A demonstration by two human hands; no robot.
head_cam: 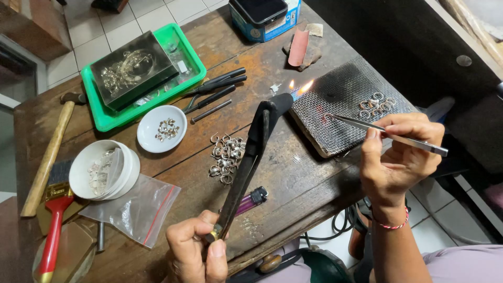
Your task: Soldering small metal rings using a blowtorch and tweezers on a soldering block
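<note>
Left hand [196, 246] gripped torch [251, 152], flame at mesh block [346, 105]; right hand [398, 152] pinched tweezers [387, 133], tips at ring [328, 116]. Beyond tweezers, heated rings [374, 104] looked done; left of torch, pile [226, 157] probably left. Far beyond fingers: blue-white box [264, 18], label blurred.

we see a worn wooden bench [173, 173] carrying a green tray [105, 118], white dishes [152, 131], loose silver rings [226, 157], pliers [215, 86], a hammer [50, 152], a purple lighter [251, 200] and a mesh soldering block [340, 99].

Bare forearms, no sleeves; red-and-white braided bracelet [394, 225] on right wrist; no rings visible.
</note>
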